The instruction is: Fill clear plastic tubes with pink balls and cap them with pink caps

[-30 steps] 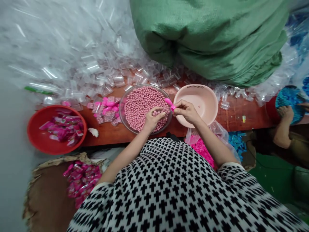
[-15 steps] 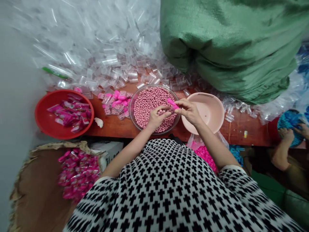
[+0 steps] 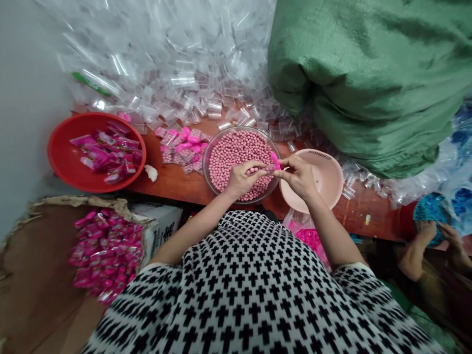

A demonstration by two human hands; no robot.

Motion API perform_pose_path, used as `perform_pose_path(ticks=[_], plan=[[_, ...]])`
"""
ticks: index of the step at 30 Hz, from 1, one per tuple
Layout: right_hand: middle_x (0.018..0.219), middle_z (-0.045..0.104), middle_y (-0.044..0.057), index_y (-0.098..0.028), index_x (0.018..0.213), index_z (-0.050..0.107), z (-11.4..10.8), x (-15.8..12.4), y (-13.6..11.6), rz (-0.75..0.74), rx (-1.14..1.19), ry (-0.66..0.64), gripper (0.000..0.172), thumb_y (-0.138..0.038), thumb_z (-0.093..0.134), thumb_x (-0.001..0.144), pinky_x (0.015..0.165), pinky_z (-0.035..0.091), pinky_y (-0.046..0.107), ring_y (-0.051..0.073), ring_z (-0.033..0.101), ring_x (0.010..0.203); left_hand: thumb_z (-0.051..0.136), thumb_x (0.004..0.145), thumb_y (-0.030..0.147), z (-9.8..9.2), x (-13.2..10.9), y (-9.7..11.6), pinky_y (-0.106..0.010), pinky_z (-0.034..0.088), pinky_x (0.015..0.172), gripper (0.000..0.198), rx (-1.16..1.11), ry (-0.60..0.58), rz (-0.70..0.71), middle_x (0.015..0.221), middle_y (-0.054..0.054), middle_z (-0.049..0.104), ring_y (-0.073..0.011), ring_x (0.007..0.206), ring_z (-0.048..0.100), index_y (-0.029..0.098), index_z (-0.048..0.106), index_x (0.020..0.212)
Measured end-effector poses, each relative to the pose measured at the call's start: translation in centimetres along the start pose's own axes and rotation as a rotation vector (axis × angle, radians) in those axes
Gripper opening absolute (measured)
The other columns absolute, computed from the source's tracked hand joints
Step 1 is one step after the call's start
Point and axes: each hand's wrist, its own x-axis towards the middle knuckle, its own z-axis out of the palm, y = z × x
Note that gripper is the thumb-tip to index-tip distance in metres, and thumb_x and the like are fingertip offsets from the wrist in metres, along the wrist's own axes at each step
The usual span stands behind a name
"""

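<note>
Over a clear bowl of pink beads (image 3: 236, 147), my left hand (image 3: 240, 181) is closed around a small clear container (image 3: 270, 169), its far side partly covered by my fingers. Some pink beads show between thumb and fingers. My right hand (image 3: 301, 178) pinches a bright pink cap (image 3: 275, 160) between thumb and fingertips, at the right end of the container. The cap stands tilted there; whether it is seated on the container I cannot tell. Left of the bowl lies a pile of bead-filled containers with pink caps (image 3: 184, 147).
A red basin (image 3: 55, 152) of pink packets is at left, above a carton of pink packets (image 3: 106, 250). A pale pink basin (image 3: 330, 177) stands at right. Clear containers (image 3: 184, 81) and a green sack (image 3: 368, 88) fill the back. Another person's hands (image 3: 427, 231) work at far right.
The view has tilted slightly. Both hands stay together over the bowl's right side; the pink cap has turned from slanting to more upright, at the container's end.
</note>
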Motion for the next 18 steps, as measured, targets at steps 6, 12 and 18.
perform_pose_path(ticks=[6, 12, 18], plan=[[0.068, 0.056, -0.001, -0.023, 0.079, 0.073, 0.7, 0.8, -0.4, -0.013, 0.083, -0.055, 0.026, -0.045, 0.079, 0.068, 0.065, 0.044, 0.029, 0.015, 0.051, 0.068, 0.073, 0.075, 0.038, -1.2, 0.6, 1.2, -0.025, 0.049, 0.063, 0.019, 0.016, 0.031, 0.067, 0.076, -0.002, 0.074, -0.0147, 0.067, 0.065, 0.021, 0.074, 0.082], [0.077, 0.062, -0.001, -0.023, 0.083, 0.07, 1.3, 1.3, -0.4, 0.089, 0.285, -0.003, 0.03, -0.046, 0.08, 0.066, 0.073, 0.048, 0.032, 0.016, 0.057, 0.074, 0.075, 0.073, 0.035, -1.4, 0.9, 1.8, -0.025, 0.048, 0.06, 0.017, -0.135, 0.096, -0.035, 0.075, -0.001, 0.072, -0.0136, 0.065, 0.063, 0.019, 0.073, 0.079], [0.078, 0.06, -0.002, -0.023, 0.082, 0.067, 1.8, 2.7, -1.5, 0.115, 0.367, 0.004, 0.032, -0.041, 0.083, 0.062, 0.071, 0.049, 0.029, 0.014, 0.057, 0.073, 0.076, 0.072, 0.036, -1.6, 1.4, 2.0, -0.027, 0.052, 0.067, 0.019, -0.273, 0.171, -0.073, 0.081, -0.002, 0.072, -0.0149, 0.072, 0.064, 0.02, 0.072, 0.081]])
